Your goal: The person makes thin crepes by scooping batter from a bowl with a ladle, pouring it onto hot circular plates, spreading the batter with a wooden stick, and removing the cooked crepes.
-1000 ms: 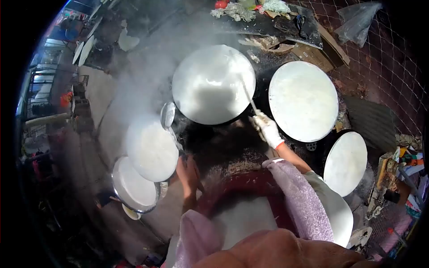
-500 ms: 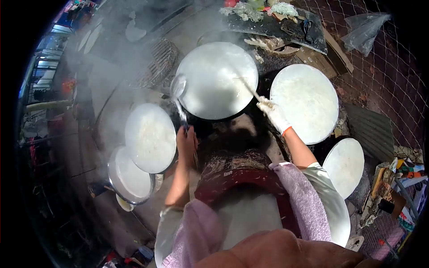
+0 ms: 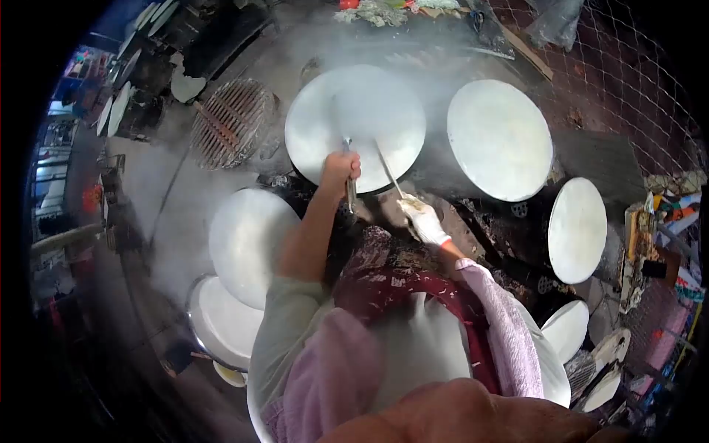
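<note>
A large round white cooking surface lies in front of me, with steam over its far part. My left hand, bare, is closed around the handle of a ladle at the near half of this surface. Steam blurs the ladle's bowl. In a white glove with a soiled patch, my right hand grips a thin stick, whose far end reaches over the white surface near the ladle.
To the right stand round white discs. On the left, another white disc partly overlaps a metal-rimmed round pan. A round slatted rack lies further off. Wire netting borders the right side.
My left hand has swung the ladle from the surface's left edge inward over it. My right hand has drawn nearer and leftward with the stick. The view has shifted, and steam now covers the far part.
</note>
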`<action>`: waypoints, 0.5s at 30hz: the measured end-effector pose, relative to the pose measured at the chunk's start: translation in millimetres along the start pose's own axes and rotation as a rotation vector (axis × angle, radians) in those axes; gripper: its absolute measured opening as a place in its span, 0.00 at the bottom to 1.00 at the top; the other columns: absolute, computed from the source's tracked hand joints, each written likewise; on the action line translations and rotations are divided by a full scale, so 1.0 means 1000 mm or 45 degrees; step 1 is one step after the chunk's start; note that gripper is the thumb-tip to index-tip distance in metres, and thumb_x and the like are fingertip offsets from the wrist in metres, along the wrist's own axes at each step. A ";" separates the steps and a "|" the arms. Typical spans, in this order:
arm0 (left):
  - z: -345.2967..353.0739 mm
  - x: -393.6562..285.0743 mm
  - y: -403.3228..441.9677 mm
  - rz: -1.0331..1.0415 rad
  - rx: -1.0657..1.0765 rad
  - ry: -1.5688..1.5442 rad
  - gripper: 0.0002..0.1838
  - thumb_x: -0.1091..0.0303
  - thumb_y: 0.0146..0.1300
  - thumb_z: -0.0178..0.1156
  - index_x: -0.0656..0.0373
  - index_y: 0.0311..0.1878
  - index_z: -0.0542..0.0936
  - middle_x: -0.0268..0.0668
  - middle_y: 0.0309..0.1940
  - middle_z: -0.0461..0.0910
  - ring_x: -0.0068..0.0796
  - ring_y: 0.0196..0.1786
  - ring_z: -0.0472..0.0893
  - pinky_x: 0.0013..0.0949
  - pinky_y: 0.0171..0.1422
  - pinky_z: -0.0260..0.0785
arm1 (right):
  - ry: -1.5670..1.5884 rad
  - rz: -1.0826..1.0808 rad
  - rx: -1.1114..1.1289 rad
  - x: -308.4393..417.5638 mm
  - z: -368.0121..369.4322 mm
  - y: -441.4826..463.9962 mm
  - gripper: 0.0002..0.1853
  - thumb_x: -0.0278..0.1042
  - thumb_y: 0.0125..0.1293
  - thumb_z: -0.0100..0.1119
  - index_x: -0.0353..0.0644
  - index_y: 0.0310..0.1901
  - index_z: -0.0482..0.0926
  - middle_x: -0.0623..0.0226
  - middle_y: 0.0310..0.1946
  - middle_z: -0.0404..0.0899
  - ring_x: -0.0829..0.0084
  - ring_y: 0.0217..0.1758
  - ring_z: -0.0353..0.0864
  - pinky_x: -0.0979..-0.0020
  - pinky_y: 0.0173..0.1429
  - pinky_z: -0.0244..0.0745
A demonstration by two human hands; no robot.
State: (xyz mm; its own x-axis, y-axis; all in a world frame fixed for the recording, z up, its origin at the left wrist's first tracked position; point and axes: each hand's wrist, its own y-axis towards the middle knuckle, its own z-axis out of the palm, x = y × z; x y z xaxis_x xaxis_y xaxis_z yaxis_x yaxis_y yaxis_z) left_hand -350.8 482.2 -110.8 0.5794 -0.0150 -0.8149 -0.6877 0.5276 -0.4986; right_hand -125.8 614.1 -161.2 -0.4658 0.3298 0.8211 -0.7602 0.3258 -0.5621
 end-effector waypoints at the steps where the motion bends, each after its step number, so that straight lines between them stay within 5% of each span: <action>1: 0.006 -0.002 -0.019 -0.046 -0.038 -0.034 0.05 0.75 0.60 0.50 0.62 0.27 0.70 0.30 0.19 0.67 0.21 0.18 0.65 0.26 0.21 0.55 | 0.049 0.080 0.025 0.011 0.005 -0.002 0.20 0.36 0.66 0.61 0.38 0.58 0.77 0.73 0.46 0.80 0.84 0.46 0.75 0.80 0.53 0.70; 3: 0.000 0.013 -0.028 -0.076 -0.050 -0.185 0.07 0.73 0.63 0.51 0.58 0.28 0.70 0.28 0.20 0.66 0.20 0.19 0.64 0.26 0.22 0.54 | 0.137 0.073 0.043 0.031 0.008 -0.005 0.20 0.35 0.67 0.61 0.37 0.58 0.76 0.73 0.44 0.81 0.83 0.45 0.75 0.80 0.52 0.69; 4: 0.000 0.015 -0.032 -0.092 -0.057 -0.264 0.07 0.72 0.65 0.51 0.56 0.29 0.70 0.27 0.20 0.65 0.19 0.19 0.64 0.25 0.22 0.53 | 0.014 -0.234 -0.098 0.016 0.007 0.011 0.20 0.32 0.67 0.59 0.36 0.59 0.76 0.73 0.44 0.81 0.82 0.44 0.76 0.82 0.50 0.69; 7: 0.011 0.014 -0.039 -0.107 -0.080 -0.513 0.07 0.79 0.62 0.50 0.63 0.28 0.67 0.33 0.20 0.67 0.21 0.20 0.64 0.24 0.21 0.55 | -0.023 -0.285 -0.046 0.001 0.021 0.012 0.20 0.31 0.67 0.60 0.33 0.58 0.76 0.72 0.48 0.81 0.82 0.41 0.76 0.81 0.48 0.70; 8: 0.007 0.017 -0.033 -0.184 -0.018 -0.554 0.06 0.78 0.64 0.51 0.63 0.30 0.66 0.34 0.23 0.68 0.21 0.21 0.65 0.25 0.21 0.56 | -0.020 -0.003 0.069 0.004 0.027 0.010 0.19 0.33 0.68 0.59 0.34 0.57 0.77 0.71 0.47 0.82 0.83 0.37 0.75 0.80 0.42 0.72; 9: -0.003 0.020 -0.035 -0.077 0.062 -0.682 0.05 0.76 0.65 0.52 0.64 0.33 0.67 0.34 0.24 0.69 0.21 0.22 0.66 0.25 0.23 0.57 | 0.133 -0.032 0.004 0.006 0.048 0.007 0.14 0.36 0.67 0.61 0.39 0.50 0.81 0.77 0.29 0.79 0.84 0.28 0.74 0.82 0.29 0.68; 11: -0.014 0.023 -0.047 0.121 0.230 -0.916 0.07 0.74 0.66 0.54 0.68 0.40 0.70 0.34 0.28 0.70 0.21 0.25 0.69 0.24 0.26 0.61 | 0.229 0.101 0.109 0.043 0.061 -0.018 0.15 0.38 0.67 0.60 0.40 0.51 0.81 0.78 0.27 0.79 0.86 0.25 0.72 0.82 0.25 0.65; 12: -0.029 0.004 -0.066 0.130 0.121 -0.444 0.15 0.71 0.68 0.54 0.69 0.53 0.69 0.33 0.33 0.72 0.20 0.31 0.71 0.22 0.32 0.65 | 0.307 0.344 0.315 0.093 0.051 -0.048 0.15 0.39 0.68 0.59 0.40 0.51 0.81 0.76 0.28 0.81 0.85 0.26 0.73 0.81 0.25 0.67; 13: -0.086 0.012 -0.054 0.273 0.537 -0.272 0.18 0.69 0.69 0.53 0.65 0.59 0.70 0.31 0.34 0.73 0.19 0.36 0.73 0.21 0.40 0.68 | -0.125 0.228 0.078 0.088 0.049 -0.039 0.17 0.40 0.69 0.56 0.39 0.52 0.81 0.70 0.32 0.82 0.83 0.30 0.76 0.79 0.30 0.72; 15: -0.110 0.002 -0.077 1.295 0.411 1.039 0.08 0.71 0.63 0.56 0.62 0.44 0.74 0.37 0.39 0.78 0.32 0.41 0.77 0.32 0.46 0.71 | -0.085 -0.338 -0.220 0.058 0.039 -0.022 0.19 0.44 0.66 0.57 0.43 0.54 0.80 0.65 0.35 0.84 0.76 0.34 0.81 0.75 0.40 0.76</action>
State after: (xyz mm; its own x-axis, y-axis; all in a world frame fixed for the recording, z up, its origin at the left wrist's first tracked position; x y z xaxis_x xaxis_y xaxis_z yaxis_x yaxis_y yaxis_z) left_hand -345.2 347.9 -106.3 -0.6256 0.0618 -0.7777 -0.4550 0.7808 0.4281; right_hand -154.2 592.0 -97.2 -0.2944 0.1559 0.9429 -0.7737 0.5403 -0.3309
